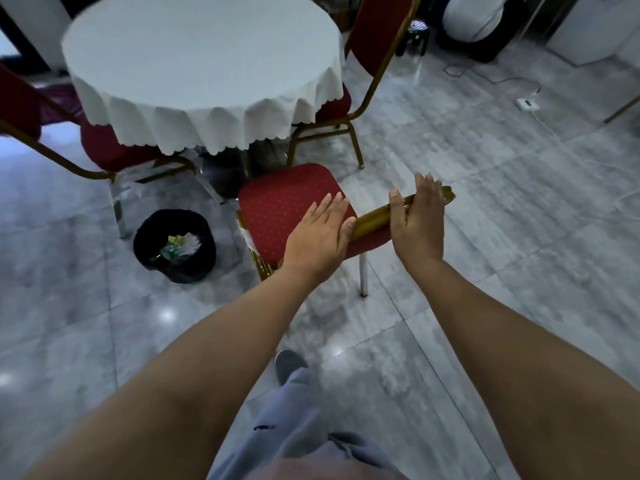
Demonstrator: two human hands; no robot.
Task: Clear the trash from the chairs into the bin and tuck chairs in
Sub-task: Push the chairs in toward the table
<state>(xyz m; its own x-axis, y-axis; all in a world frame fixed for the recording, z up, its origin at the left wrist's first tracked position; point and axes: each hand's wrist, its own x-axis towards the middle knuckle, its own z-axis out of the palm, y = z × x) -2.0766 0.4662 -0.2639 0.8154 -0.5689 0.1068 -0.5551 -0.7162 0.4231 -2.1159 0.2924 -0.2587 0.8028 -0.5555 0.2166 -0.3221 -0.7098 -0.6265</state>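
Bin (175, 247) holds crumpled paper trash (180, 247), beside chair (287, 206).

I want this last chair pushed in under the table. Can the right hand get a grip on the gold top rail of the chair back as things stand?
Probably yes. The right hand already lies open on the gold top rail, nothing between them; its fingers only need to curl round. The left hand lies further along, clear of it.
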